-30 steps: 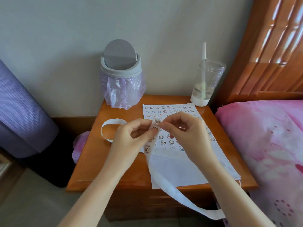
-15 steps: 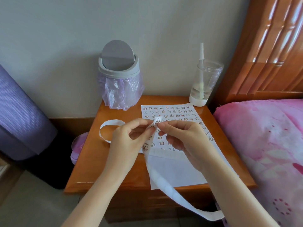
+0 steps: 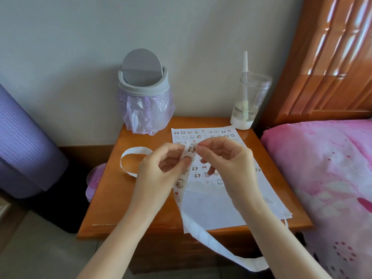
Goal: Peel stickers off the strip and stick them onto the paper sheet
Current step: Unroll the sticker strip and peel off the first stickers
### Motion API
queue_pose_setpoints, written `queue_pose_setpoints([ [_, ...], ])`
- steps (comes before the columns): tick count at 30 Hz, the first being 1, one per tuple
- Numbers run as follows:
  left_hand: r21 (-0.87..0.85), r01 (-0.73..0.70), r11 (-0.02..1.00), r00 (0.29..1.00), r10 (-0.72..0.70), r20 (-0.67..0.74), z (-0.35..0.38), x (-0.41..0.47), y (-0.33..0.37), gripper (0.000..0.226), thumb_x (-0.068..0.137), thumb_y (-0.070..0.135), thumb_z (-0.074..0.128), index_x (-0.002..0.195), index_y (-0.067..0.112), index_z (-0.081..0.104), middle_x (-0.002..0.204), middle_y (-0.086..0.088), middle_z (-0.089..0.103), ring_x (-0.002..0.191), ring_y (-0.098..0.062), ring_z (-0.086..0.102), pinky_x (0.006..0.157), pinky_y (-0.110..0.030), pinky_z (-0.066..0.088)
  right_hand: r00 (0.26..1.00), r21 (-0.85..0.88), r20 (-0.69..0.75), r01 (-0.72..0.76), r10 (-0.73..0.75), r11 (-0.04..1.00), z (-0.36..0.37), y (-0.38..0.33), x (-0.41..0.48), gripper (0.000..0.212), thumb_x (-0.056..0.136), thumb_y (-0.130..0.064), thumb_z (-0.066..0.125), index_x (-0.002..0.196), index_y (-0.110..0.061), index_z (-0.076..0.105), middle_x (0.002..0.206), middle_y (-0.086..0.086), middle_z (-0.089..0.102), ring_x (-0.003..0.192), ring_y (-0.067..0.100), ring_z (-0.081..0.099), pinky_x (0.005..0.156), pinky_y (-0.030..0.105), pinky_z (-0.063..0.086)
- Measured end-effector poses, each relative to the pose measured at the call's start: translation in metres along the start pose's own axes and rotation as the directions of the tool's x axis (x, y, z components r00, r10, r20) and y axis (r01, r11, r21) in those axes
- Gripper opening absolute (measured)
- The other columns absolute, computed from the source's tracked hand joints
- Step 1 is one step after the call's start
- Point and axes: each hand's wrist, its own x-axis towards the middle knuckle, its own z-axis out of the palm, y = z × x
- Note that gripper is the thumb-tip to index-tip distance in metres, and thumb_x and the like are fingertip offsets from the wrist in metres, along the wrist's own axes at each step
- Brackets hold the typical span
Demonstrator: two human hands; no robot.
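One view, head-worn, wide-angle. Faces forward and down, close above the desk (image 3: 120, 198); wall (image 3: 80, 57) at 12 o'clock, bed (image 3: 332, 168) at 3 o'clock, mat (image 3: 24, 141) at 9 o'clock.

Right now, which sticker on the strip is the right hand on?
The topmost sticker, at the strip's upper end: the right hand pinches its edge. The others sit lower, at or below the left hand's grip.

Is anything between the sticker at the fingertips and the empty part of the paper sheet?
Nothing visible does. The sticker, pinched by the right hand, is over the paper sheet; only the strip hangs along its left edge.
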Motion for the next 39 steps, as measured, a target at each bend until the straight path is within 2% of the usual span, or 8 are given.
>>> queue_pose_setpoints([
  [5,-0.03,0.004,1.0,1.0,-0.003,0.017,0.001,-0.002,0.003,0.021,0.071,0.04,0.063,0.09,0.034,0.065,0.087,0.019,0.069,0.085,0.004,0.065,0.068,-0.007,0.05,0.995,-0.172,0.009,0.104,-0.104,0.98,0.002,0.003,-0.001,0.013,0.079,-0.016,0.071,0.084,-0.029,0.071,0.075,-0.012,0.071,0.067,0.005,0.064,0.056,0.013,0.049],
  [10,-0.014,-0.009,1.0,1.0,0.009,0.029,0.001,-0.001,0.002,0.021,0.072,0.04,0.06,0.093,0.037,0.062,0.09,0.02,0.068,0.09,0.006,0.063,0.069,-0.006,0.05,0.997,-0.116,0.027,0.076,-0.073,0.99,0.002,0.004,0.0,0.011,0.079,-0.016,0.071,0.087,-0.023,0.072,0.075,-0.01,0.071,0.062,0.005,0.064,0.054,0.012,0.049],
  [13,-0.01,-0.011,1.0,1.0,0.012,0.027,0.002,0.0,0.001,0.025,0.072,0.041,0.06,0.095,0.033,0.064,0.09,0.018,0.068,0.09,0.005,0.063,0.068,-0.006,0.049,0.998,-0.09,0.039,0.062,-0.058,0.994,0.002,0.004,0.002,0.01,0.079,-0.016,0.071,0.088,-0.019,0.073,0.073,-0.009,0.072,0.06,0.005,0.064,0.054,0.014,0.05],
  [17,-0.003,-0.023,1.0,0.999,0.023,0.031,0.001,0.001,0.001,0.019,0.072,0.04,0.06,0.091,0.036,0.063,0.087,0.021,0.067,0.087,0.007,0.063,0.067,-0.005,0.049,0.997,-0.056,0.06,0.041,-0.038,0.998,0.001,0.004,0.003,0.009,0.078,-0.015,0.072,0.086,-0.017,0.074,0.072,-0.006,0.072,0.058,0.005,0.062,0.053,0.015,0.05],
  [24,0.028,-0.011,1.0,1.0,0.01,0.019,0.002,0.0,0.001,0.021,0.071,0.043,0.06,0.091,0.036,0.062,0.087,0.021,0.066,0.089,0.006,0.062,0.066,-0.004,0.049,0.997,-0.111,0.055,0.068,-0.062,0.992,-0.001,0.005,0.006,0.005,0.077,-0.018,0.074,0.079,-0.022,0.072,0.075,-0.011,0.07,0.068,0.007,0.063,0.053,0.013,0.048],
  [29,0.037,0.0,0.999,1.0,0.0,-0.004,0.004,-0.001,0.001,0.017,0.076,0.037,0.064,0.093,0.038,0.062,0.088,0.021,0.067,0.087,0.006,0.063,0.065,-0.004,0.049,0.994,-0.152,0.009,0.107,-0.106,0.983,0.003,0.008,0.005,0.006,0.077,-0.019,0.074,0.079,-0.024,0.071,0.076,-0.013,0.07,0.071,0.008,0.065,0.06,0.018,0.051],
  [34,-0.006,0.023,1.0,1.0,-0.023,-0.017,0.006,-0.003,0.003,0.015,0.081,0.029,0.065,0.091,0.04,0.064,0.086,0.024,0.068,0.085,0.009,0.064,0.064,-0.006,0.049,0.982,-0.203,-0.035,0.174,-0.185,0.964,0.007,0.01,0.003,0.007,0.079,-0.018,0.072,0.082,-0.024,0.07,0.073,-0.013,0.069,0.07,0.009,0.065,0.06,0.022,0.054],
  [39,-0.017,0.018,1.0,1.0,-0.018,-0.023,0.004,-0.002,0.004,0.016,0.082,0.024,0.065,0.096,0.032,0.066,0.088,0.023,0.066,0.085,0.012,0.063,0.063,-0.005,0.049,0.944,-0.32,0.005,0.315,-0.331,0.893,0.007,0.012,0.002,0.009,0.081,-0.011,0.07,0.088,-0.018,0.072,0.08,-0.01,0.068,0.075,0.007,0.063,0.061,0.018,0.052],
])
